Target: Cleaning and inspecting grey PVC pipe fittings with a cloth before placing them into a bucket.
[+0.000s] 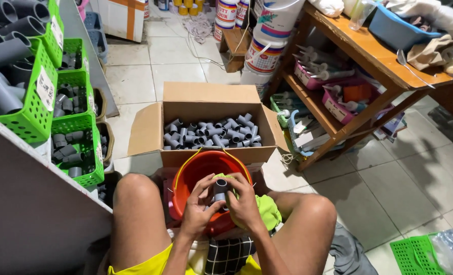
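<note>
Grey pipe fitting [220, 189] upright, long axis vertical, gripped between left hand [198, 210] and right hand [242, 201] with a green cloth [267, 210], just above the orange bucket [196, 170], cardboard box [213, 109] of fittings beyond.

Pale tiled floor [389, 178], wooden shelf table [358, 51] right, green basket rack [79, 122] left

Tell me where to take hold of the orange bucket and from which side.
Grip the orange bucket by its yellow wire handle, coming from above on the box side. The handle arcs over the open rim there, while both hands and a green cloth crowd the near rim, and the knees hem in its sides.
</note>
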